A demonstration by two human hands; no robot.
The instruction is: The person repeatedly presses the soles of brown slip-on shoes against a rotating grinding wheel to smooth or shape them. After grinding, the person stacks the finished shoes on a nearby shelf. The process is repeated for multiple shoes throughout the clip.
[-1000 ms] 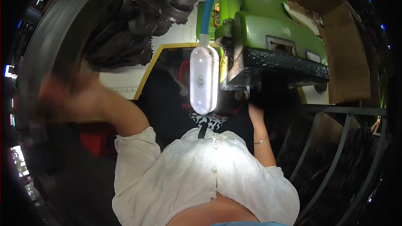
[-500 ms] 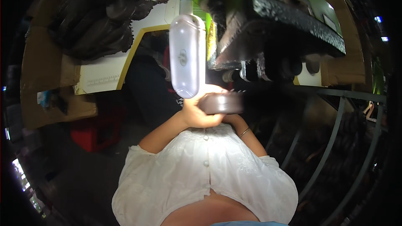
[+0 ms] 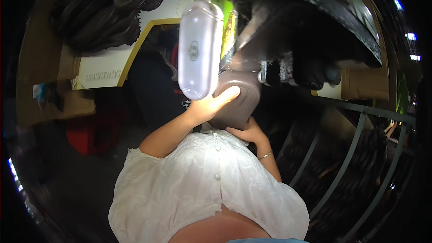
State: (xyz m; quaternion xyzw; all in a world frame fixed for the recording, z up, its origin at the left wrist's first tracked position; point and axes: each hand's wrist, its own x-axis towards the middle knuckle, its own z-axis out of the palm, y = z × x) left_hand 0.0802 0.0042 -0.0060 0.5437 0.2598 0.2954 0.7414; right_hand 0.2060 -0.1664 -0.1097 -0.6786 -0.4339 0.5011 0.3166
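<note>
A dark brown shoe sole [image 3: 237, 101] is held between my two hands, its rounded far end up against the metal parts of a green machine [image 3: 310, 27]. My left hand [image 3: 211, 105] is closed on the sole's left side, with the thumb lying across the upper face; its other fingers are hidden beneath. At the near right edge, my right hand [image 3: 252, 132] grips the sole too, its fingers partly out of sight. A glowing white lamp [image 3: 200, 49] hangs just above my left hand and covers a little of it.
Dark, ragged-edged soles lie heaped [image 3: 96, 18] at the upper left, beside a white board with a yellow edge [image 3: 135, 58]. Cardboard [image 3: 364, 85] stands at the right. Grey metal bars [image 3: 346, 166] run along the right, and a red stool-like object [image 3: 92, 135] stands low left.
The sole has turned from edge-on to showing its broad face, and has moved up to the machine. My left thumb now lies on it, and my right hand has come into clearer view.
</note>
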